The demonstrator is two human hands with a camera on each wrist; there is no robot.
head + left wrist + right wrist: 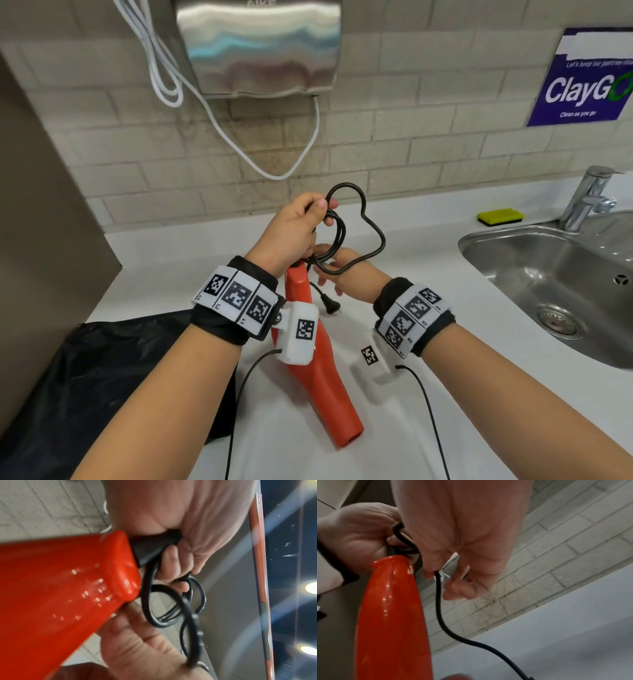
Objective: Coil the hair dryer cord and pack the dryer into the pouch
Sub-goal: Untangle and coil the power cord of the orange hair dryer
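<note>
The glossy orange-red plastic hair dryer (313, 359) hangs nozzle-down over the white counter (394, 342), its open nozzle end near the counter's front. Its thin black cord (363, 233) is bunched into a few loops above the handle end. The left hand (291, 229) is closed around those loops right where the cord leaves the handle, thumb pressed on top. The right hand (342, 270) sits just below and to the right, fingers curled and pinching a strand of cord, so both are gripping it. The black plug (329, 303) dangles loose beside the dryer, whether it touches the counter I can't tell.

The black fabric pouch (113, 370) lies crumpled on the counter's left, tight against a tall brown-grey panel (41, 240), so not much room that side. To the right there's bare counter up to the rim of the stainless steel sink (534, 274). A yellow sponge (500, 216) sits by the tiled wall (411, 154), well apart.
</note>
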